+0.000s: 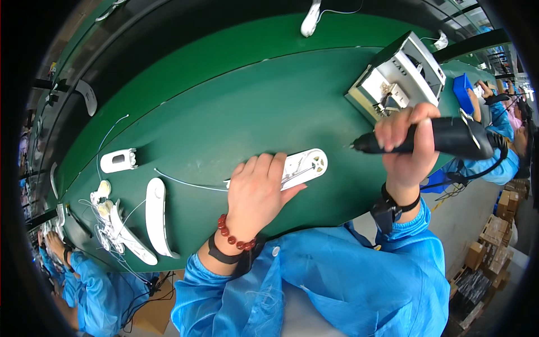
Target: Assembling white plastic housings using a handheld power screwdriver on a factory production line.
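Note:
My left hand (255,191) is closed over a long white plastic housing (306,168), holding it against the green table. A round spoked opening shows at the housing's right end, and a thin pale cable (191,185) trails out to the left. My right hand (407,140) grips a black electric screwdriver (452,136). The tool lies nearly level, its tip pointing left, to the right of the housing and apart from it. What lies beneath my left palm is hidden.
A grey-white box machine (387,73) stands at the back right, a blue bin (463,92) beyond it. To the left lie a curved white cover (157,216), a short white shell (118,161) and a tangle of white parts with cables (115,224). Co-workers in blue sit at both sides.

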Motion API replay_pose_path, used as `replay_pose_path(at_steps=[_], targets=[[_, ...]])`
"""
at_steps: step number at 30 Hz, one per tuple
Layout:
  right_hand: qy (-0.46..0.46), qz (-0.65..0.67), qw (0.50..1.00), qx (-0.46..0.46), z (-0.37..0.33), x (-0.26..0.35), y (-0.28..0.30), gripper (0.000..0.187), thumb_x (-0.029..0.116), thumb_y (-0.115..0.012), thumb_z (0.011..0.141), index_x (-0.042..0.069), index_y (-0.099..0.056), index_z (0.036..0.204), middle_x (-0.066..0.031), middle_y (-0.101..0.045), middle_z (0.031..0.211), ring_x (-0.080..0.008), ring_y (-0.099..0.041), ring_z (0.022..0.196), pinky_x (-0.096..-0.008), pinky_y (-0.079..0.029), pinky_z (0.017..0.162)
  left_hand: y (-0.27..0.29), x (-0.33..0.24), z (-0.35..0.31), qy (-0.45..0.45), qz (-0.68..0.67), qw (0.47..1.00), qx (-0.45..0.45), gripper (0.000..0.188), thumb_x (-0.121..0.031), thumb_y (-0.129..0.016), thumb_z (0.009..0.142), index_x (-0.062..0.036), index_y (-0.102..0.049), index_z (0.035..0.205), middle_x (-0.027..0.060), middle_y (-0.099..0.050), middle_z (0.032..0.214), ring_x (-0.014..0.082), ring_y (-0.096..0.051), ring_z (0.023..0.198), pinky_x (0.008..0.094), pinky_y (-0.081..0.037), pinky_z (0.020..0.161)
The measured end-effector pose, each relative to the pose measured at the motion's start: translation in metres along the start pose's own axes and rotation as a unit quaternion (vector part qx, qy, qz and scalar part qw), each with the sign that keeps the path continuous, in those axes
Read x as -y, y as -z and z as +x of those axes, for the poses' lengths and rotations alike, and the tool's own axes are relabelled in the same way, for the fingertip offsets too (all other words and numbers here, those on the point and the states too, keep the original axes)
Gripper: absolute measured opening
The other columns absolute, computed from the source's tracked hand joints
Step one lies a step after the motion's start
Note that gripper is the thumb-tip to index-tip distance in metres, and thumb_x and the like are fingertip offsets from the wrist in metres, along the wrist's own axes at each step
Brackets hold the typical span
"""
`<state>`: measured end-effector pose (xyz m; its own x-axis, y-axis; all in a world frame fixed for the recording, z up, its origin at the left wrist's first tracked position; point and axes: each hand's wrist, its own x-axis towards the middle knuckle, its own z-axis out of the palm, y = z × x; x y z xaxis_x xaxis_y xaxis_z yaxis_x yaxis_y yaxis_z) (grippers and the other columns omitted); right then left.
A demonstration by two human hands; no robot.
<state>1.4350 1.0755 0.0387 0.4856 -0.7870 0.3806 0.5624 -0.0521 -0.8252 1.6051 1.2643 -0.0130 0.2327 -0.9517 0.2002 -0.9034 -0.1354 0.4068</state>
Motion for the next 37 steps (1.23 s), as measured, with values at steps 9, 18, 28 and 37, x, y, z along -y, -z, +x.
replay_pose_path(at_steps=[9,18,28,37], targets=[[-0.086,0.048,0.991,0.095,-0.038,-0.013,-0.030,0.032,0.021,-0.069,0.096,0.006,-0.042,0.105,-0.0104,-0.057,0.071,-0.0165,-0.054,0.061,-0.0355,-0.051,0.063,0.000,0.002,0.000,-0.001,-0.006,1.000,0.007,0.064,-0.038,-0.089,0.065,-0.0071,-0.063,0.114,0.0054,-0.061,0.092,0.0256,-0.063,0.082,0.0381,-0.048,0.067],[-0.093,0.042,0.990,0.098,-0.041,-0.023,-0.026,0.029,0.017,-0.067,0.096,0.005,-0.042,0.104,-0.0122,-0.059,0.074,-0.0172,-0.057,0.063,-0.0344,-0.052,0.063,-0.001,0.002,-0.002,0.000,-0.010,1.000,0.004,0.062,-0.038,-0.089,0.065,-0.0071,-0.064,0.113,0.0052,-0.061,0.092,0.0252,-0.063,0.082,0.0385,-0.048,0.067],[-0.090,0.058,0.989,0.098,-0.041,-0.024,-0.025,0.030,0.018,-0.068,0.096,0.006,-0.042,0.104,-0.0107,-0.058,0.073,-0.0166,-0.055,0.062,-0.0349,-0.051,0.062,0.001,0.002,0.001,-0.001,-0.007,1.000,0.012,0.063,-0.038,-0.089,0.065,-0.0067,-0.064,0.113,0.0048,-0.060,0.091,0.0249,-0.062,0.080,0.0378,-0.048,0.067],[-0.105,0.015,0.993,0.059,-0.043,-0.024,-0.033,0.041,0.038,-0.073,0.093,0.009,-0.045,0.100,-0.0045,-0.055,0.067,-0.0167,-0.054,0.054,-0.0324,-0.046,0.053,0.001,0.003,0.000,0.000,-0.004,1.000,0.018,0.064,-0.039,-0.089,0.065,-0.0070,-0.063,0.114,0.0048,-0.060,0.091,0.0248,-0.062,0.080,0.0376,-0.047,0.066]])
